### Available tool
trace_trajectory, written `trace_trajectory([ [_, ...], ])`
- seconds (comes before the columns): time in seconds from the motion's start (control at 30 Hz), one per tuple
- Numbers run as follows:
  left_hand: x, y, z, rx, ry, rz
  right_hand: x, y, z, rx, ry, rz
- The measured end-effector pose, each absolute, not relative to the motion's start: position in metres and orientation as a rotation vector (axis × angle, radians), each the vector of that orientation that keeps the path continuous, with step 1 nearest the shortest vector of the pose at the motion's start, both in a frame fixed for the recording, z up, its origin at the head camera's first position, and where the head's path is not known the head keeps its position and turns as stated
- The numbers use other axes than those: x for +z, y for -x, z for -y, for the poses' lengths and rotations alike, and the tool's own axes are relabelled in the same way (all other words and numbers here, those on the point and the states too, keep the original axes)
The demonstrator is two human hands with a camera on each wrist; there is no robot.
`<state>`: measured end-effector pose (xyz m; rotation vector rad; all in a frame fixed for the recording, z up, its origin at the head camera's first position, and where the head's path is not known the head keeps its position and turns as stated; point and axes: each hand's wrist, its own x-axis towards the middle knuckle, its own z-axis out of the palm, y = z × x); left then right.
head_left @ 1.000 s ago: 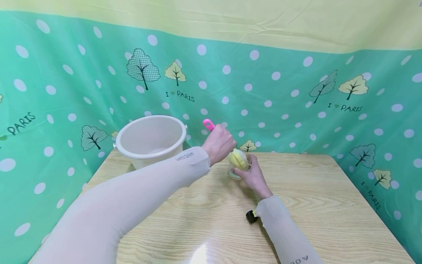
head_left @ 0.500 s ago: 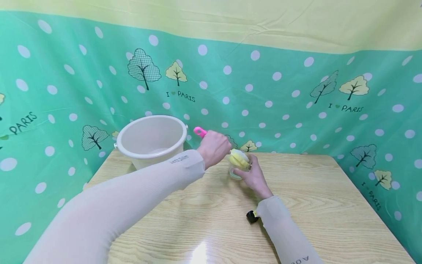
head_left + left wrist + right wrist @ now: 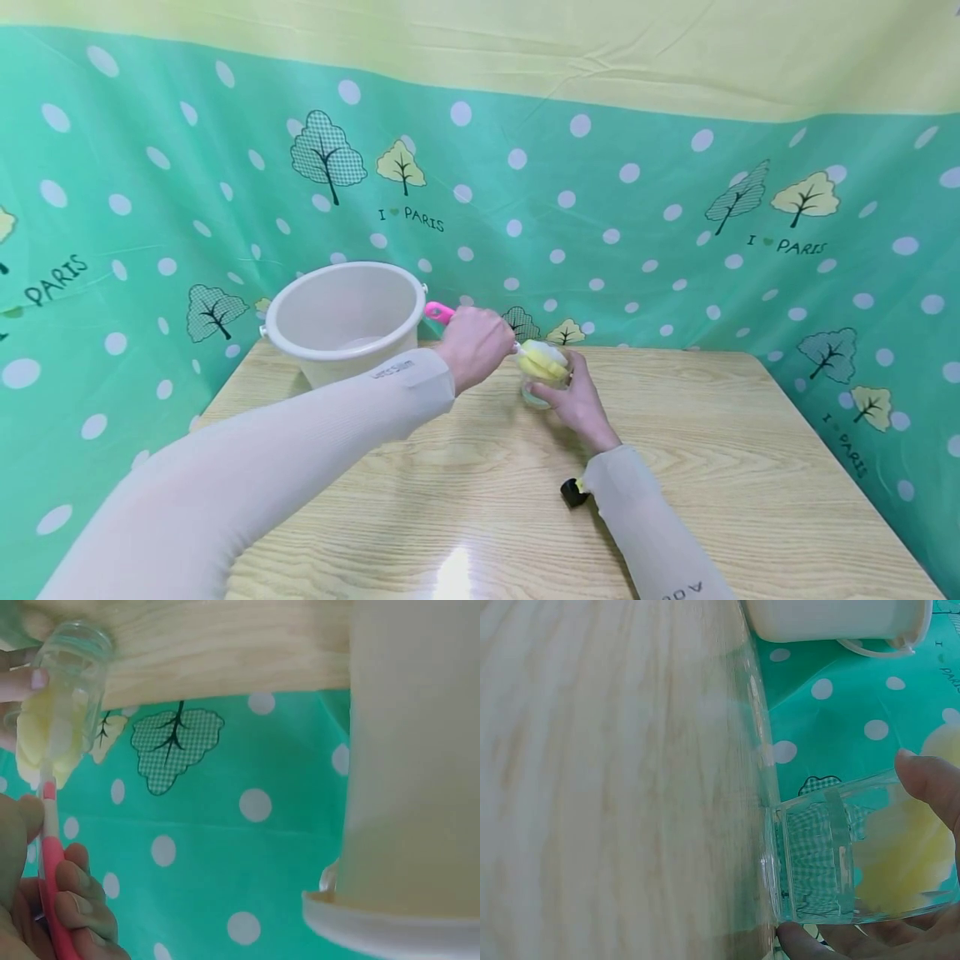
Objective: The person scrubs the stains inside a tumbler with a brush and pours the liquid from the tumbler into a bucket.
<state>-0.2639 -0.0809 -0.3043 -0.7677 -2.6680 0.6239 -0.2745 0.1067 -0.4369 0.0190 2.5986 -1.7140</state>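
Note:
My left hand [image 3: 477,343] grips the pink handle [image 3: 56,889] of a sponge bottle brush, its tail end poking out toward the bucket in the head view. The brush's yellow and white sponge head [image 3: 542,360] sits in the mouth of a clear glass cup [image 3: 814,859], partly above the rim. Around the cup's right side curl the fingers and thumb of my right hand [image 3: 573,402], holding it on the table. Through the glass in the right wrist view the sponge fills the upper part, with the lower part see-through.
A white bucket [image 3: 345,354] stands at the back left of the wooden table [image 3: 697,417], close to my left forearm. A small black object [image 3: 573,492] is beside my right wrist. Behind the table hangs a green dotted cloth [image 3: 637,217].
My left hand has moved left and slightly down, tilting the brush so its handle leans lower toward the bucket. The sponge stays in the cup's mouth; my right hand has barely moved.

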Motion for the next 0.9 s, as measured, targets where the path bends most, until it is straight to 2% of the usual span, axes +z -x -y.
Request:
trace_trajectory([
  [0.9, -0.322, 0.262, 0.082, 0.454, 0.633, 2.743, -0.437, 0.274, -0.106, -1.723, -0.027, -2.598],
])
